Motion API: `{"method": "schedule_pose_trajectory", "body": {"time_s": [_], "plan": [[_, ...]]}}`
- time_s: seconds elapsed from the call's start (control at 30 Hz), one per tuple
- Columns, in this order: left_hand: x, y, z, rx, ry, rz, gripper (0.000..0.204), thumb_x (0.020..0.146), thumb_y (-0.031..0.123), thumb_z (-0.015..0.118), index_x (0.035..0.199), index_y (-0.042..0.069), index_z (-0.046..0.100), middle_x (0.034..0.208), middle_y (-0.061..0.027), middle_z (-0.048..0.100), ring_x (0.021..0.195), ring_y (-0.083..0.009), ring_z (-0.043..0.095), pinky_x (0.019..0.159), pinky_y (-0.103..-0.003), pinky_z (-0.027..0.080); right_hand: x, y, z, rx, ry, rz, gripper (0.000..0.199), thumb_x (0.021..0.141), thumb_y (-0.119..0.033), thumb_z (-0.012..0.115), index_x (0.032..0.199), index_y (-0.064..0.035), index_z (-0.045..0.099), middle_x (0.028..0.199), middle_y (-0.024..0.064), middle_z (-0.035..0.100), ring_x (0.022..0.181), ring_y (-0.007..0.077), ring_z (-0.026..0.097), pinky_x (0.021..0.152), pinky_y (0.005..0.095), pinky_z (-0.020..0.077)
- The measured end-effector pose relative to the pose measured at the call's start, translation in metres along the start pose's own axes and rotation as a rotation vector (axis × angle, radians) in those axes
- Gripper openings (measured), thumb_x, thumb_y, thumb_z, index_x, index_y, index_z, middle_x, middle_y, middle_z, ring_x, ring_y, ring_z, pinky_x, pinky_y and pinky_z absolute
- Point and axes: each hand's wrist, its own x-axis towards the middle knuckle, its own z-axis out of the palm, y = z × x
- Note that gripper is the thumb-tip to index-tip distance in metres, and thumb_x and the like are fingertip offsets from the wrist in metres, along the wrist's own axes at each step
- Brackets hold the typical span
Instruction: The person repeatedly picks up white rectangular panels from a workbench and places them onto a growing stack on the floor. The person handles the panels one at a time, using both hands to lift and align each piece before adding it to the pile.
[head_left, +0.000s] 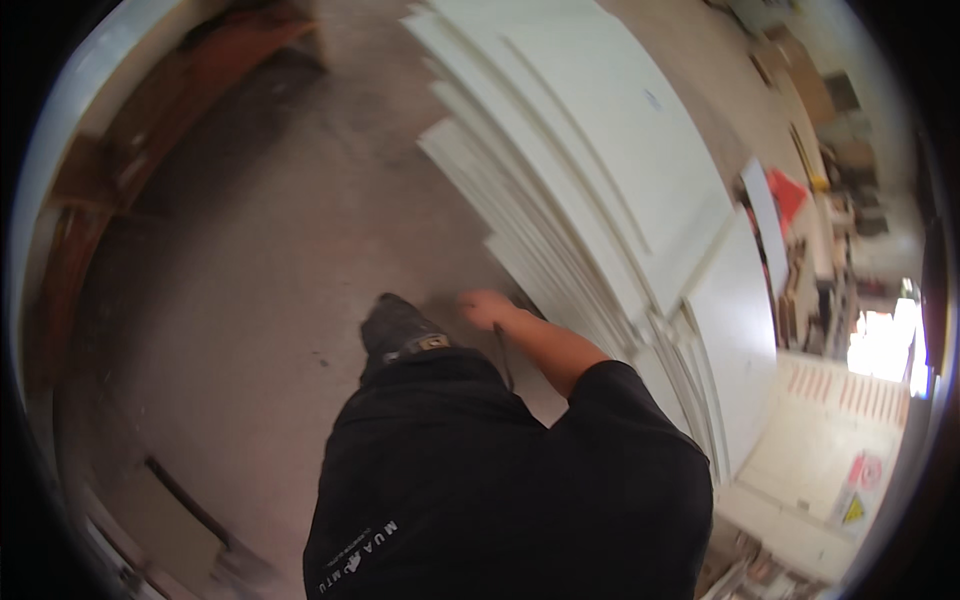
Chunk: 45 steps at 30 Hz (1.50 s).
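Note:
My right hand [485, 308] hangs low beside my leg, with its arm bare below a black short sleeve. Motion smears its fingers, and I cannot make out whether they hold anything. A thin dark cord-like strip [504, 358] runs down just below the wrist. Closest to this hand is a stack of white panels [560, 200], whose stepped edges face it; a gap seems to lie between them, though blur hides any contact. A dark shoe or trouser leg [400, 325] shows left of the hand. My left hand is out of sight.
Grey concrete floor [270, 270] spreads to the left. A reddish-brown rack [215, 75] stands at the far left. Lower left lies a dark bar [185, 500]. Beyond the panels are a pale cabinet with warning labels [810, 450], a red item [787, 197] and cardboard [800, 72].

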Motion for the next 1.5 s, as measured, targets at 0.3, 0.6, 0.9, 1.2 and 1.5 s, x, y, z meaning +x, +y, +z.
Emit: {"method": "schedule_pose_trajectory", "body": {"time_s": [0.3,0.6,0.9,1.2,1.5], "plan": [[0.027,0.054,-0.149,-1.301,0.604,-0.134,0.030,0.099,0.026,0.056,0.110,-0.002,0.062,0.095,-0.0106,0.070,0.083,-0.0200,0.067,0.074,-0.033,0.052,0.215,-0.395,-0.112,-0.386,0.100,-0.690,0.041,0.097,-0.037,0.052,0.117,-0.0046,0.064,0.111,0.0196,0.068,0.107,0.0325,0.063,0.095,0.0406,0.0474],[0.005,-0.157,-0.176,-1.033,0.202,-0.688,0.033,0.096,0.033,0.053,0.114,0.007,0.059,0.094,-0.0091,0.069,0.076,-0.0203,0.067,0.066,-0.034,0.049,0.255,-0.538,-0.007,-1.008,-0.159,-1.232,0.063,0.089,-0.032,0.067,0.144,-0.0067,0.046,0.140,0.0173,0.054,0.132,0.0314,0.048,0.113,0.0438,0.0338],[0.132,-0.190,-0.395,-1.413,0.784,-0.659,0.034,0.098,0.032,0.050,0.115,0.005,0.060,0.101,-0.0108,0.069,0.088,-0.0225,0.067,0.077,-0.035,0.051,0.296,-0.771,0.053,-0.215,-0.649,-1.029,0.045,0.103,-0.031,0.044,0.142,-0.0112,0.050,0.146,0.0174,0.048,0.142,0.0297,0.036,0.118,0.0440,0.0228],[0.269,-0.097,-0.578,-0.879,0.503,-0.138,0.030,0.093,0.026,0.061,0.108,0.002,0.066,0.094,-0.0139,0.071,0.090,-0.0233,0.068,0.082,-0.036,0.053,0.414,-1.027,-0.027,-0.989,-0.093,-0.776,0.045,0.092,-0.029,0.054,0.130,-0.0043,0.058,0.120,0.0215,0.064,0.114,0.0374,0.060,0.098,0.0457,0.0473],[0.294,-0.150,-0.723,-1.668,0.926,-0.432,0.020,0.095,0.021,0.054,0.100,0.003,0.061,0.087,-0.0072,0.068,0.077,-0.0199,0.067,0.070,-0.033,0.052,0.320,-1.241,-0.018,-0.593,-0.368,-1.482,0.040,0.091,-0.020,0.063,0.127,-0.0037,0.060,0.124,0.0169,0.064,0.116,0.0324,0.060,0.098,0.0398,0.0470]]}}
